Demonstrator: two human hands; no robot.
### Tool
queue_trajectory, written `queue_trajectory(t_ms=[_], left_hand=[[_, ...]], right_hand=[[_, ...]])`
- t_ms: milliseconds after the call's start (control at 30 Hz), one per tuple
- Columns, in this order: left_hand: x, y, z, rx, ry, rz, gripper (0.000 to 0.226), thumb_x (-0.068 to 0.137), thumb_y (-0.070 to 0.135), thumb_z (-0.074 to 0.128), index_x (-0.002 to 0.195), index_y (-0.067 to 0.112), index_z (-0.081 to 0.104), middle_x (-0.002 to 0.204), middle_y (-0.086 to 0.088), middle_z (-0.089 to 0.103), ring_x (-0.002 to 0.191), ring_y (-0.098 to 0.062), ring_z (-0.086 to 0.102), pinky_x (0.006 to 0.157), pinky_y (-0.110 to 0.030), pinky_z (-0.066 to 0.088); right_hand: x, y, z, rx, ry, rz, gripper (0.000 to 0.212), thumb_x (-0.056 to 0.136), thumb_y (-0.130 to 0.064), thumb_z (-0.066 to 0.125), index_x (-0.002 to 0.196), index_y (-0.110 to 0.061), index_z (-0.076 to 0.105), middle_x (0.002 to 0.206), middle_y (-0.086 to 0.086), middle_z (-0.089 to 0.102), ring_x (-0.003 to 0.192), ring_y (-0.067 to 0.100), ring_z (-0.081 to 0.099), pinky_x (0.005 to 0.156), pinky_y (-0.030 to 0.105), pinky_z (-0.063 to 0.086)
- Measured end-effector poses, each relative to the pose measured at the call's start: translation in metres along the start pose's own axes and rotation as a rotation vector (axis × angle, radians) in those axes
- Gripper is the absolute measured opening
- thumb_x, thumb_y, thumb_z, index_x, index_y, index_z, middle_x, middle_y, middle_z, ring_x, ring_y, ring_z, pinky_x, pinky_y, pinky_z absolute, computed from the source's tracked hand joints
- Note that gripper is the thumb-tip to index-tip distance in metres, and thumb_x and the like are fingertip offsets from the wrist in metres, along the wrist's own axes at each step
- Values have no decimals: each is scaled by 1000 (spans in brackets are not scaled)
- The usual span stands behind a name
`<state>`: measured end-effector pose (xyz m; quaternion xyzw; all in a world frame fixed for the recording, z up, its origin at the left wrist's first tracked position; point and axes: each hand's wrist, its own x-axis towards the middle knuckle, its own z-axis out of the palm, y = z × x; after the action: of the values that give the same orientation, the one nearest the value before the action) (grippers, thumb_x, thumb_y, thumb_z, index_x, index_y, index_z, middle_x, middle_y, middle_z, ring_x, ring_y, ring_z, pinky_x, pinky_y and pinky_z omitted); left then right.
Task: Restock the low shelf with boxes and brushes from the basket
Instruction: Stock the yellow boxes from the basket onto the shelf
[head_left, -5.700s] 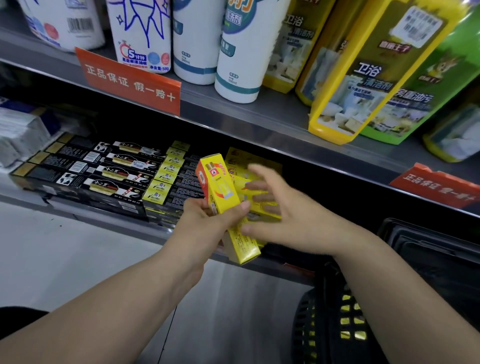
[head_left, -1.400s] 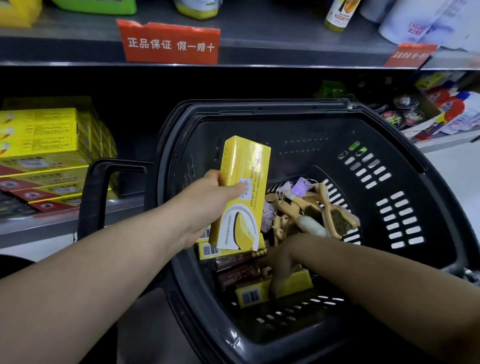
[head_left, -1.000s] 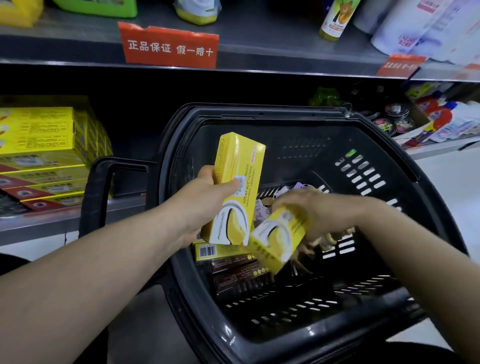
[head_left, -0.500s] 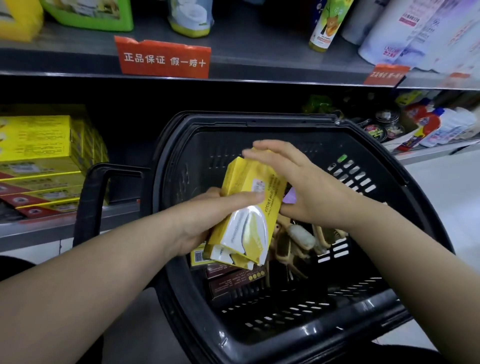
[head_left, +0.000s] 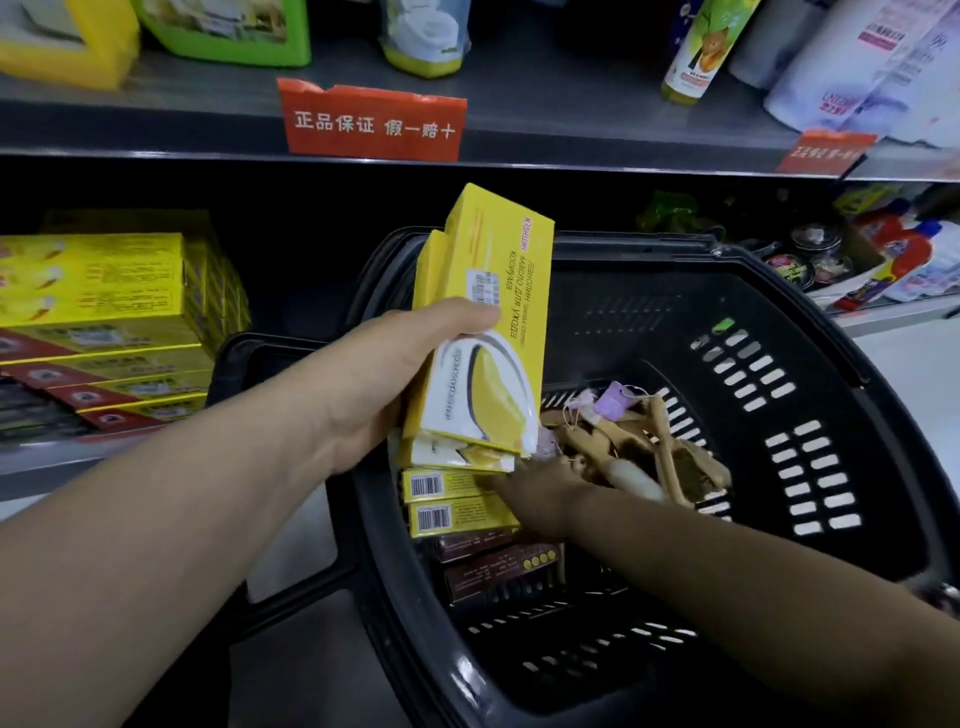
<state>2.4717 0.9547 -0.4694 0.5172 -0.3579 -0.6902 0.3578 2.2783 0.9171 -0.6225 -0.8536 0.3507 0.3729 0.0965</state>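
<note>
Restocking, collection step. The left hand (head_left: 405, 374) is clamped on two yellow boxes (head_left: 493, 322), thumb across the front face, holding them upright over the left side of the basket (head_left: 831, 332). The right hand (head_left: 545, 493) reaches down among the stock, its fingertips at the barcoded yellow boxes (head_left: 452, 512) lying above some brown boxes (head_left: 498, 571); whether it has closed on one cannot be told. The wooden brushes (head_left: 649, 452) lie just beside its wrist.

To do this step well, take the top box by its long edges, lift it clear of the brush strings, and square it against the held pair before carrying all to the low shelf (head_left: 31, 462), where a yellow stack (head_left: 93, 280) waits.

Legible: Cyrillic print on the held box, partly "масло для ухода"; the red sign (head_left: 371, 124) reads "正品保证 假一赔十".
</note>
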Motion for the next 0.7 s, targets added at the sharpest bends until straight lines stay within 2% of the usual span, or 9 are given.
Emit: queue_trajectory(t_ms=[67, 133, 233, 300, 367, 467, 533, 633, 700], left_hand=[[-4, 0, -2, -6, -2, 4, 36, 57, 48, 65, 81, 24, 76, 86, -1, 75, 73, -16, 71, 74, -31, 54], [-6, 0, -5, -3, -14, 12, 35, 58, 47, 65, 84, 26, 76, 85, 0, 75, 75, -15, 71, 75, -31, 54], [-9, 1, -7, 1, -47, 16, 33, 61, 45, 64, 87, 27, 75, 87, 1, 75, 78, -15, 71, 76, -31, 55], [-10, 1, -8, -8, -50, 2, 38, 61, 44, 65, 89, 22, 76, 89, -1, 75, 79, -17, 72, 77, -32, 55], [-13, 1, -8, -17, -46, -9, 38, 59, 44, 66, 88, 21, 75, 89, -1, 76, 79, -17, 72, 74, -31, 55], [-16, 2, -9, -22, -44, -15, 34, 61, 48, 65, 86, 27, 76, 87, 3, 76, 78, -13, 72, 71, -29, 53], [-18, 3, -9, -44, -49, -13, 37, 62, 50, 64, 90, 29, 76, 91, 5, 76, 82, -11, 72, 73, -30, 52], [-18, 4, -12, -103, -67, 5, 49, 61, 54, 64, 103, 30, 71, 100, 5, 74, 91, -14, 71, 84, -35, 52], [-22, 6, -14, -159, -46, 7, 53, 64, 55, 63, 110, 30, 68, 103, 3, 74, 92, -16, 71, 85, -37, 52]], right_hand=[[7, -8, 6, -173, 116, -38, 56, 93, -9, 46, 144, -14, 24, 133, 20, 43, 112, 36, 51, 72, 38, 40], [10, -11, 11, -307, 107, -109, 52, 95, -8, 41, 144, -9, 24, 137, 23, 40, 118, 38, 47, 84, 44, 44], [3, -11, 8, -167, 66, -123, 46, 98, -13, 42, 141, -5, 32, 141, 24, 38, 127, 38, 41, 99, 50, 38], [-5, -6, 0, -133, 64, -97, 49, 90, -15, 56, 135, -9, 38, 135, 18, 46, 121, 35, 48, 92, 42, 46], [-17, 10, -15, 49, 85, -18, 49, 84, -25, 65, 128, -13, 46, 126, 13, 54, 114, 30, 53, 84, 31, 44], [-53, 49, -50, 389, 336, 78, 50, 81, -30, 69, 127, -20, 52, 117, 0, 51, 109, 20, 53, 85, 22, 41], [-86, 74, -74, 582, 584, 147, 44, 81, -25, 71, 121, -28, 53, 108, -6, 49, 102, 16, 53, 79, 17, 40], [-127, 89, -95, 787, 1019, 168, 44, 80, -12, 71, 111, -31, 47, 111, 1, 52, 101, 16, 52, 86, 27, 42], [-141, 80, -100, 837, 1200, 127, 46, 81, -7, 70, 114, -26, 44, 114, 1, 50, 106, 18, 51, 89, 38, 46]])
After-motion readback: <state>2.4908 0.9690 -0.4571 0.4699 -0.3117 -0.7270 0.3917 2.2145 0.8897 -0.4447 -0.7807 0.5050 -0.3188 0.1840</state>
